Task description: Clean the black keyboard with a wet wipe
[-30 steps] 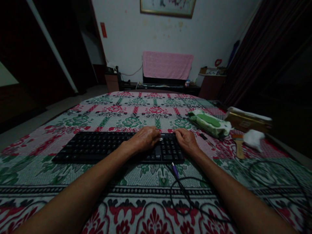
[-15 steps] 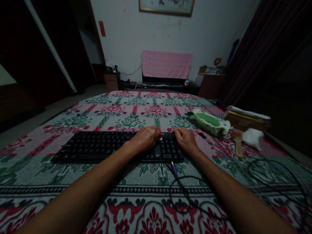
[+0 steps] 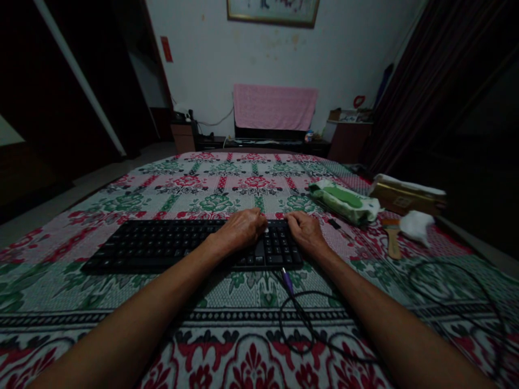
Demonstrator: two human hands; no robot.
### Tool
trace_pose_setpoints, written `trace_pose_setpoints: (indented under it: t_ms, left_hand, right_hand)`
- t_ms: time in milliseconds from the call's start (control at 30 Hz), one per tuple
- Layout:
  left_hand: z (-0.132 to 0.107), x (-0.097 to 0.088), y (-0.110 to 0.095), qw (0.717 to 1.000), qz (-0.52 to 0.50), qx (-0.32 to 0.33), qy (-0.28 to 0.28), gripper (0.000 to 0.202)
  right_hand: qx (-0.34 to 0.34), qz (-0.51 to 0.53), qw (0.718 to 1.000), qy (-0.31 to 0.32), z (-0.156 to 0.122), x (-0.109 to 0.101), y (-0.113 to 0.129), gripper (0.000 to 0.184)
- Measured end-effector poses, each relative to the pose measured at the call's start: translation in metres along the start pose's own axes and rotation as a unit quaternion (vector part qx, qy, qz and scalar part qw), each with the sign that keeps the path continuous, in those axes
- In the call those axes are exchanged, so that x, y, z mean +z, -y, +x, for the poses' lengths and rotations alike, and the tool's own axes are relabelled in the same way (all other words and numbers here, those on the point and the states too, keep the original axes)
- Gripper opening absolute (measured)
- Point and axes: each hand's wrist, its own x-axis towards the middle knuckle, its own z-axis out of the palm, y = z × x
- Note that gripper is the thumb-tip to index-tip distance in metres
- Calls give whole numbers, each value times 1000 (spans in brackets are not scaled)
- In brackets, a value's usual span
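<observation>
A black computer keyboard (image 3: 154, 243) lies flat on the patterned cloth, its number pad at the right end. My left hand (image 3: 245, 227) is closed over the keys just left of the number pad. A small white piece (image 3: 266, 230) shows at its fingertips; most of it is hidden, so its kind is unclear. At the keyboard's top right corner, my right hand (image 3: 306, 231) is closed around the edge, with its fingertips partly out of sight. Below the number pad lies a purple cable plug (image 3: 287, 282) on a looped black cable (image 3: 310, 324).
On the right lie a green-and-white wipes pack (image 3: 344, 201), a gold box (image 3: 407, 194), a wooden-handled brush (image 3: 393, 240), a crumpled white wad (image 3: 417, 226) and a small black piece (image 3: 334, 223). A pink cloth (image 3: 274, 107) hangs over a dark screen by the far wall.
The whole view has shifted slightly, so things sit a little further left. Both hands stay at nearly the same places on the keyboard.
</observation>
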Motion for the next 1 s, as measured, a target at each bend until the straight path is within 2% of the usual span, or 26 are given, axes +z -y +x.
trace_pose_setpoints:
  t_ms: [167, 300, 400, 667, 833, 1000]
  left_hand:
    - [5, 5, 3, 999, -13, -42, -24, 28]
    - [2, 2, 7, 998, -52, -10, -20, 22]
    - [-2, 0, 5, 999, -43, 3, -12, 24]
    - [-1, 5, 1, 998, -8, -65, -26, 33]
    - [-6, 0, 8, 999, -38, -25, -5, 29]
    - [-7, 2, 9, 999, -29, -31, -4, 28]
  right_hand:
    - [-3, 0, 1000, 3, 0, 0, -1, 26]
    - [-6, -7, 1000, 2, 1, 1, -1, 26]
    - [-6, -6, 1000, -5, 1, 2, -3, 25]
    - [-8, -6, 1000, -7, 1, 3, -3, 24]
    - [-8, -4, 1000, -5, 1, 4, -4, 24]
    - [-8, -6, 1000, -1, 1, 3, -4, 25]
